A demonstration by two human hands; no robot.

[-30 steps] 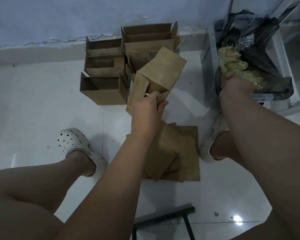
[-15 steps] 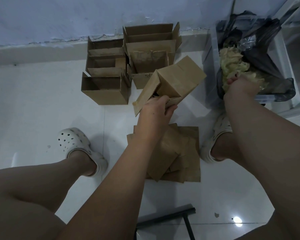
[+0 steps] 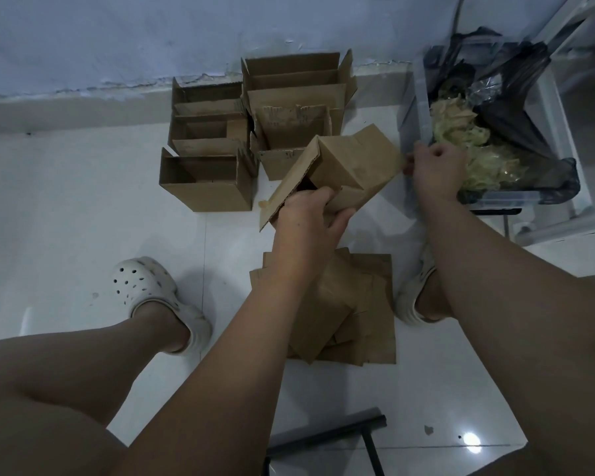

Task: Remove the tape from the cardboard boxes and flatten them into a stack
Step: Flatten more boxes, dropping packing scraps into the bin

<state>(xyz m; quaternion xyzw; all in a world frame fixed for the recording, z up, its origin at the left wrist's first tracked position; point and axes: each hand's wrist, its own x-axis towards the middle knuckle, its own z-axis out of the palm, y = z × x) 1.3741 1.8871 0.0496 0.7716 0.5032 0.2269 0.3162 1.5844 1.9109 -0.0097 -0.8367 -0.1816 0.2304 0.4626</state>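
Your right hand (image 3: 435, 173) has left the clear plastic bin (image 3: 423, 108) of crumpled tape and now touches the box's right corner.
Your left hand (image 3: 311, 216) grips the tilted brown cardboard box (image 3: 351, 163) from below, fingers curled around its flap; the right hand's fingers are bunched at the corner. Under the box, flattened brown cardboard pieces (image 3: 368, 304) lie stacked on the floor.

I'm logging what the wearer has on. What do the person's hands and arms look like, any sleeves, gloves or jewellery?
Both arms are bare, with no sleeves in view. The left hand and right hand wear no gloves; no watch, bracelet or ring shows.
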